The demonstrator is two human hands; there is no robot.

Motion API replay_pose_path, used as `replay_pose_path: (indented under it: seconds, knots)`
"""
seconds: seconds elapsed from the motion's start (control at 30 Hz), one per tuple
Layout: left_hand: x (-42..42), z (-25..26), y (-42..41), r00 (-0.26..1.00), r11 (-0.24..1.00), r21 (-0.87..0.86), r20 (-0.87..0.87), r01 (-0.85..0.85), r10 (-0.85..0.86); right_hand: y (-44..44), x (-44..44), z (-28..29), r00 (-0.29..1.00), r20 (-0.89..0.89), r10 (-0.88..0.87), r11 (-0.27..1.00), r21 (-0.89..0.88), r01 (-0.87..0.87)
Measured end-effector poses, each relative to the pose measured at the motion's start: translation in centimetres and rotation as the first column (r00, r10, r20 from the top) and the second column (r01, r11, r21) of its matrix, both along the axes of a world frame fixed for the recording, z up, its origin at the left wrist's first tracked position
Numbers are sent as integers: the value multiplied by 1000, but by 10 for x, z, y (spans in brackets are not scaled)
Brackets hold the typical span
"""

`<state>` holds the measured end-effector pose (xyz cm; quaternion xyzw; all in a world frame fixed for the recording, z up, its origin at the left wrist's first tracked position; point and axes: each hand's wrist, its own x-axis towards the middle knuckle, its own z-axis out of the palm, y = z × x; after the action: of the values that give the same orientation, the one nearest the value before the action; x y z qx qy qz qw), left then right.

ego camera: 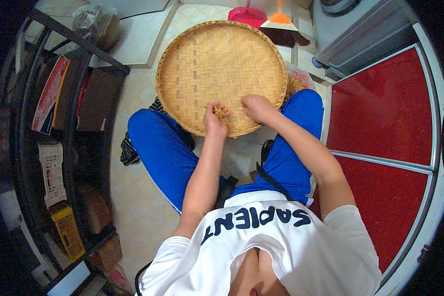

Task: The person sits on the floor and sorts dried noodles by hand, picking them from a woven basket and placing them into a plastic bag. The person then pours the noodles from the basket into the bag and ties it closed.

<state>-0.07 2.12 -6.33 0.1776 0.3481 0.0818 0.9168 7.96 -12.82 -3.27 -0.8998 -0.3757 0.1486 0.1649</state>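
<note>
A round woven bamboo tray [222, 59] lies across my knees, its near rim towards my body. My left hand [216, 120] is over the near part of the tray, palm up, with its fingers curled around a small bunch of dried brown strips [220, 113]. To the right of it, my right hand [257, 108] is over the tray near its right rim, back upward and fingers bent together. Something thin and pale shows by its fingertips, too small to make out. Most of the tray's weave shows bare beyond both hands.
A plastic bag of similar dried strips [298, 83] stands by my right knee. Beyond the tray are a pink dustpan [248, 16] and a broom [281, 27]. A dark metal shelf rack [77, 33] stands left, with baskets and boxes. Red-panelled cabinet doors [381, 107] are at right.
</note>
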Motion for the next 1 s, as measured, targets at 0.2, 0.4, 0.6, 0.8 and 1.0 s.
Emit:
replay_pose_path:
  seconds: [0.2, 0.4, 0.6, 0.8, 1.0]
  knots:
    - [-1, 7, -1, 1000, 1000, 22, -11, -11, 11, 9, 5, -5, 994, -2, 106, 994, 40, -106]
    - [0, 8, -1, 999, 1000, 0, -34, -12, 12, 11, 11, -5, 974, -65, 217, 976, 12, -217]
    - [0, 7, -2, 1000, 1000, -4, -20, -7, 7, 10, 14, -5, 956, -31, 291, 956, 44, -290]
    - [1, 6, -3, 999, 1000, 16, -49, 10, -9, 13, 15, -4, 956, -38, 290, 953, -75, -292]
    - [1, 2, -3, 999, 1000, -6, -21, 31, -31, 15, 10, 0, 964, 11, 265, 964, -35, -265]
